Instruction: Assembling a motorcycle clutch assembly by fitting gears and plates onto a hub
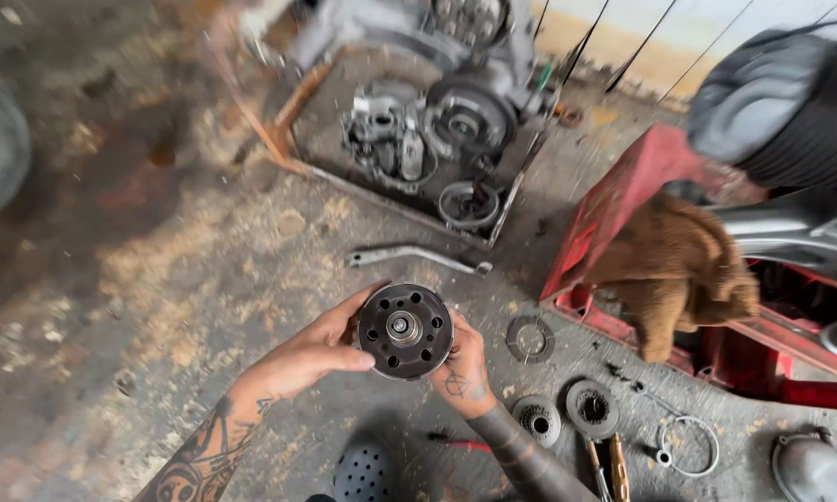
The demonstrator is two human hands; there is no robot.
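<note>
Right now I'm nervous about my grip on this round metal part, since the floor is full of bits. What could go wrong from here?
1. The round metal part looks heavy and is held only at its edges by the left hand and right hand; it could slip.
2. If it drops, it might hit the discs or the ring on the floor.
3. The floor's grit could foul the part.

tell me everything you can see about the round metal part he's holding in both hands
The round metal part is a dark, greasy disc-shaped drum that looks like steel, with a ring of round holes in its face and a lighter, shiny hub at the centre. It is held face-up toward the camera above the dirty concrete floor. The left hand grips its left edge, the right hand cradles its right and lower side.
</note>
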